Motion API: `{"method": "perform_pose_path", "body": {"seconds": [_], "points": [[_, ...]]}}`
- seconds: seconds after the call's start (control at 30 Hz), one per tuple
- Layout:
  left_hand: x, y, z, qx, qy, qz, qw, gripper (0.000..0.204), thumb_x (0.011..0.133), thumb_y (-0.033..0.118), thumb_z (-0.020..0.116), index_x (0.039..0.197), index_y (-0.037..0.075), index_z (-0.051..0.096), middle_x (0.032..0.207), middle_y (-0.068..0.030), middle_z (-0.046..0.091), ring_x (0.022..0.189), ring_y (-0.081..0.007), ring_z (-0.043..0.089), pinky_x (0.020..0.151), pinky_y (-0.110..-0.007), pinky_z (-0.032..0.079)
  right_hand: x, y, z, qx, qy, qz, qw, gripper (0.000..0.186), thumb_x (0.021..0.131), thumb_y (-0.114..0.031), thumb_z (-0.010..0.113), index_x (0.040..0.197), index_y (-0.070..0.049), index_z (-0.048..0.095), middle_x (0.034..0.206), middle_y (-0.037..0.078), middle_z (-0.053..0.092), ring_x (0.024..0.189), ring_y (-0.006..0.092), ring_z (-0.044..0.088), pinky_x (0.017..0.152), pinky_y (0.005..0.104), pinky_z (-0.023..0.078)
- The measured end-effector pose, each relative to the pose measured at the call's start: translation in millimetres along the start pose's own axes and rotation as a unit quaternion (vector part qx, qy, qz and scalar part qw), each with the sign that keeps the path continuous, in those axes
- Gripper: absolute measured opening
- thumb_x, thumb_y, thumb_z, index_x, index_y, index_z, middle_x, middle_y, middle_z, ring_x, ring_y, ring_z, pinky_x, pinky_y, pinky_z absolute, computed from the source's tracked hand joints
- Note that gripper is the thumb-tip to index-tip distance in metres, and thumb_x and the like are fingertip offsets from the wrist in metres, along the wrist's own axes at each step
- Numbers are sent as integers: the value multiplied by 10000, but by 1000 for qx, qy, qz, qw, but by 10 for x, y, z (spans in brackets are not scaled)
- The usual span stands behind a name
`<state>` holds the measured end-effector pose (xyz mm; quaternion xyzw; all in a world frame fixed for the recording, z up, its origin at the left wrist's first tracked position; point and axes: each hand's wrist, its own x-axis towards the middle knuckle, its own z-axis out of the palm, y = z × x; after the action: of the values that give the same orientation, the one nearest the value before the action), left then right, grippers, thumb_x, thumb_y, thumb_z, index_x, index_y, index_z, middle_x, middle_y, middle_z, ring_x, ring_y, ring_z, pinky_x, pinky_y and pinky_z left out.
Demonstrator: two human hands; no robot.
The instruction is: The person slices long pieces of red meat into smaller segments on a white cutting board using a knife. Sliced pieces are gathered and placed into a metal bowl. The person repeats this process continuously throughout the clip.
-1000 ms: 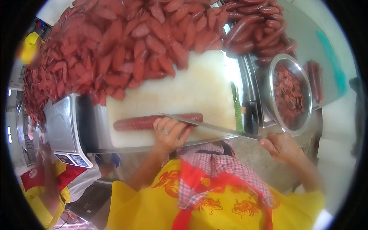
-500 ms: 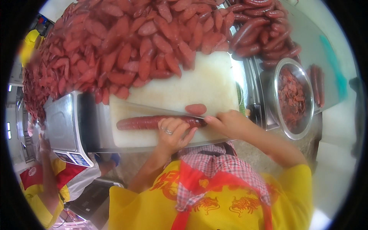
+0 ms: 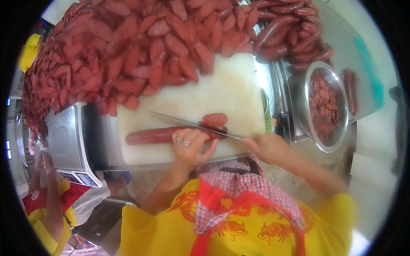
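Observation:
A long red sausage (image 3: 151,137) lies crosswise on the white cutting board (image 3: 192,98). My left hand (image 3: 192,147) is closed over it near its right part, a silver ring on a finger. My right hand (image 3: 265,147) is closed on the handle of a long knife (image 3: 179,118), whose blade lies diagonally across the sausage's right end, its tip pointing left. Cut oval slices (image 3: 215,119) rest at that end, behind the blade.
A large heap of slices (image 3: 136,42) covers the back, beside whole sausages (image 3: 288,36). Right: a steel bowl (image 3: 326,109) of red scraps and loose sausages (image 3: 351,91). Left: a scale (image 3: 68,138) and a co-worker (image 3: 47,205). A yellow shirt (image 3: 30,51) shows at the upper left.
My right hand has moved inward and leftward with the knife, its tip now farther left. Oval slices have appeared at the sausage's right end. My left hand stays on the sausage.

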<state>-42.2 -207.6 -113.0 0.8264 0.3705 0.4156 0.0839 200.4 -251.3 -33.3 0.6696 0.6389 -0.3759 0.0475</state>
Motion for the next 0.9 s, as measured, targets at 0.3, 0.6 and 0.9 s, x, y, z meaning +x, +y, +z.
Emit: {"method": "perform_pose_path", "body": {"seconds": [0.3,0.6,0.9], "points": [[-32,-98,-186,52,-20,2,998,368,609,217,854,896,147,634,938,-23,574,908,-244,536,817,-389,383,-424,98,-148,-11,5,1,1000,677,963,-567,400,771,33,648,612,241,601,664,437,636,643,484,511],[-77,-127,-146,16,-15,-16,1000,379,600,216,862,886,145,624,934,-23,568,896,-243,542,805,-388,380,-613,53,-134,-12,-34,77,996,677,977,-556,376,751,22,648,652,255,615,671,424,637,641,469,507],[-60,-206,-299,46,-23,20,998,397,597,214,873,902,148,627,947,-23,560,902,-236,537,804,-379,388,79,-289,113,70,22,-16,997,723,963,-578,380,691,38,644,647,282,597,693,447,628,663,489,503]]}}
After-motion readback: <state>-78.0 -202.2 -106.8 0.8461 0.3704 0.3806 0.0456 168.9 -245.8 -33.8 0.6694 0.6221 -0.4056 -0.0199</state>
